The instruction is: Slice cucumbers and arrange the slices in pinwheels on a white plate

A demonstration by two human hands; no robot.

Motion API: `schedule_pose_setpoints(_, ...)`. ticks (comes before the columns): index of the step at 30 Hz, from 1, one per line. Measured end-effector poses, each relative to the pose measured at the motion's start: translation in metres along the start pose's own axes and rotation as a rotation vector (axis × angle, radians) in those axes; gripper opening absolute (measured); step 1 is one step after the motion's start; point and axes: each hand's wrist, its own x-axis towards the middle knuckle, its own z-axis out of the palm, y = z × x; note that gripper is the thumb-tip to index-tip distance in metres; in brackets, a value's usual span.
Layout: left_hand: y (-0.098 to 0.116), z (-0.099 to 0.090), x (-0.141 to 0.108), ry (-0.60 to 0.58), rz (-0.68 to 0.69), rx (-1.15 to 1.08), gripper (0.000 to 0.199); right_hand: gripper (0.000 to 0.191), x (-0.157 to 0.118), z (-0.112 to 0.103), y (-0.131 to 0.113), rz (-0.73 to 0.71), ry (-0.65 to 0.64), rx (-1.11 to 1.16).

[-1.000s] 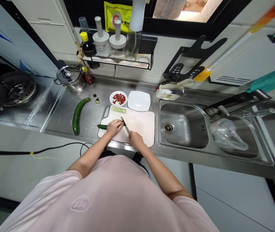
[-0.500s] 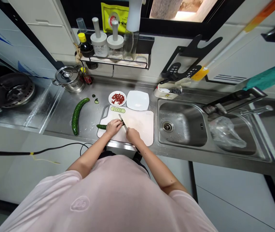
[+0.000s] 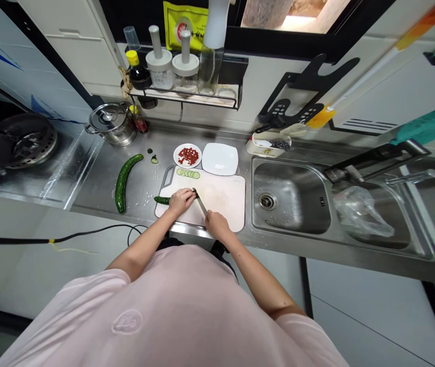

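Note:
My left hand (image 3: pixel 181 202) is closed over a green cucumber (image 3: pixel 161 200) lying on the white cutting board (image 3: pixel 228 193); its left end sticks out past my fingers. In my right hand (image 3: pixel 217 225) is the handle of a kitchen knife (image 3: pixel 201 203), its blade slanting up and left to the cucumber's cut end beside my left fingertips. A short row of overlapping cucumber slices (image 3: pixel 188 174) lies along the board's far edge. Behind the board stand a white plate of chopped red pieces (image 3: pixel 187 155) and a white squarish plate (image 3: pixel 220 158).
Left of the board lies a whole cucumber (image 3: pixel 125 179) with dark trimmings (image 3: pixel 154 159) nearby. A lidded steel pot (image 3: pixel 112 125) and a black pan (image 3: pixel 17 140) stand farther left. To the right is a steel sink (image 3: pixel 292 196); a plastic bag (image 3: pixel 362 211) lies in the second basin.
My right hand and the knife have shifted slightly right and toward me. My left hand stays on the cucumber. The whole view has moved a little.

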Motion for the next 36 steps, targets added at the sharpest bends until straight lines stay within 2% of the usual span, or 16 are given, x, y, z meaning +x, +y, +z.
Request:
schedule_pose_setpoints(19, 0.000, 0.001, -0.001, 0.001, 0.000, -0.001, 0.019, 0.027, 0.020, 0.000, -0.003, -0.026, -0.011, -0.019)
schedule_pose_setpoints(27, 0.000, 0.001, 0.000, -0.003, -0.007, -0.001, 0.021, 0.025, 0.026, 0.006, -0.002, -0.034, 0.028, -0.027)
schedule_pose_setpoints(36, 0.002, -0.001, 0.000, 0.008, -0.005, 0.007, 0.019, 0.027, 0.042, 0.002, -0.011, -0.022, 0.039, -0.012)
